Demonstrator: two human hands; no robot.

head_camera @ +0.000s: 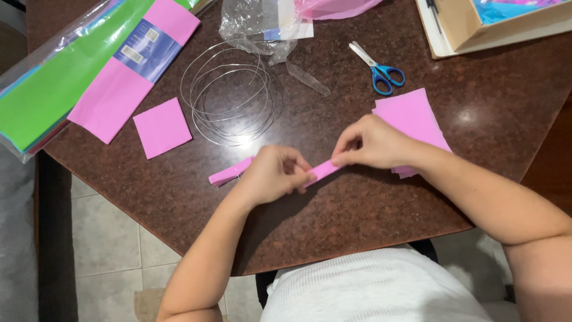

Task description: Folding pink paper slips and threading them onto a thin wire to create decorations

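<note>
- Far to the left of our fingers lies a clear-wrapped pack of green and pink tissue paper sheets, reaching over the edge of the dark brown speckled stone table.
- Nearer, up and left of our left fingers, a small pink paper square lies flat, just beside a loose coil of thin silver wire.
- Our left hand is curled nearly closed, thumb and fingertips pinched around the middle of a folded pink paper strip; the strip's pleated left end pokes out beyond our knuckles and rests on the table.
- Our right hand meets it from the other side, fingertips pressed together on the strip's right end, the other fingers bent in.
- Above our right fingers, well apart, lie blue-handled scissors, blades closed, beside crumpled clear plastic wrapping.
- Under and behind our right wrist sits a stack of pink paper squares, partly hidden by the hand.
- At the far upper right, a cardboard box stands at the table's corner.
</note>
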